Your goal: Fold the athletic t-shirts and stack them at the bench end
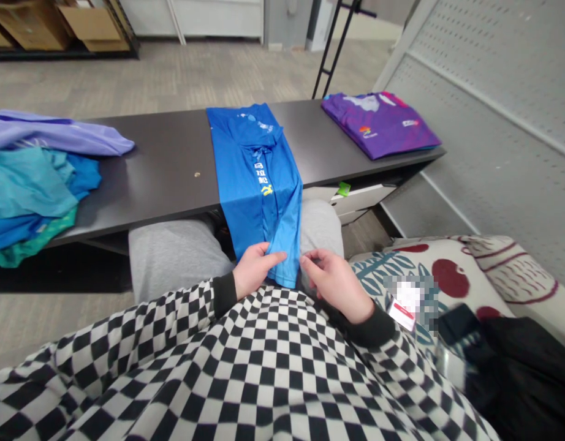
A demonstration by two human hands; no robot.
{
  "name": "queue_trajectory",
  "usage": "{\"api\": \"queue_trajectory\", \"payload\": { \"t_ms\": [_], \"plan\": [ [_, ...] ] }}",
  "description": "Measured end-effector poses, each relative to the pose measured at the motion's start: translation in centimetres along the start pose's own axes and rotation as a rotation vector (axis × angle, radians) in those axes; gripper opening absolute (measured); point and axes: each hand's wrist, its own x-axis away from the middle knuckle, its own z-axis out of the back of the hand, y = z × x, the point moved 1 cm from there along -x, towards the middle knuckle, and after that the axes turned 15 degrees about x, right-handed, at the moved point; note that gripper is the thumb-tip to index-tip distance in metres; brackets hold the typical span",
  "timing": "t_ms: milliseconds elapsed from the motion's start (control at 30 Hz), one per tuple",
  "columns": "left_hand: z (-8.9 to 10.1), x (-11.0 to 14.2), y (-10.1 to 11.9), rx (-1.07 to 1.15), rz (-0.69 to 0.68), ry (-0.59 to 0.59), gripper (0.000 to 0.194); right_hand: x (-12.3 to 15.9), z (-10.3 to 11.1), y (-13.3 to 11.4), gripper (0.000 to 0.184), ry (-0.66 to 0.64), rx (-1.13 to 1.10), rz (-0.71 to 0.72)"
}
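A long blue sports jersey [259, 177], folded lengthwise, lies across the dark table [163, 165] and hangs over its near edge onto my grey-clad lap [176, 257]. My left hand [257, 269] grips the jersey's lower end from the left. My right hand [335, 285] pinches that end's right edge between fingertips and thumb. A folded purple jersey [379, 125] rests at the table's far right, and a loose heap of purple, teal and blue garments [34, 184] spills over its left end.
To my right sits a patterned cushion [448, 275], with a black phone [459, 324] and a black bag [516, 373] on it. A pixelated badge [402, 309] lies near my right wrist. A perforated metal panel [485, 104] rises behind, and cardboard boxes [34, 24] sit on a far shelf.
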Motion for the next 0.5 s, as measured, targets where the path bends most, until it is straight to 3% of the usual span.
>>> {"api": "queue_trajectory", "payload": {
  "t_ms": [133,233,400,500],
  "plan": [
    [-0.3,0.1,0.3,0.157,0.018,0.029,0.045,-0.1,0.4,0.0,0.036,0.069,0.004,0.011],
    [-0.7,0.4,0.6,0.263,0.064,0.027,0.055,-0.4,1.0,-0.1,0.036,0.153,0.027,0.037],
    [-1.3,1.0,0.9,0.311,0.219,-0.091,0.058,-2.1,1.4,-0.5,0.046,0.301,0.054,0.132],
    [-1.2,0.8,0.6,0.336,0.266,-0.116,0.049,-3.6,1.2,-0.9,0.055,0.256,-0.056,0.122]
  ]
}}
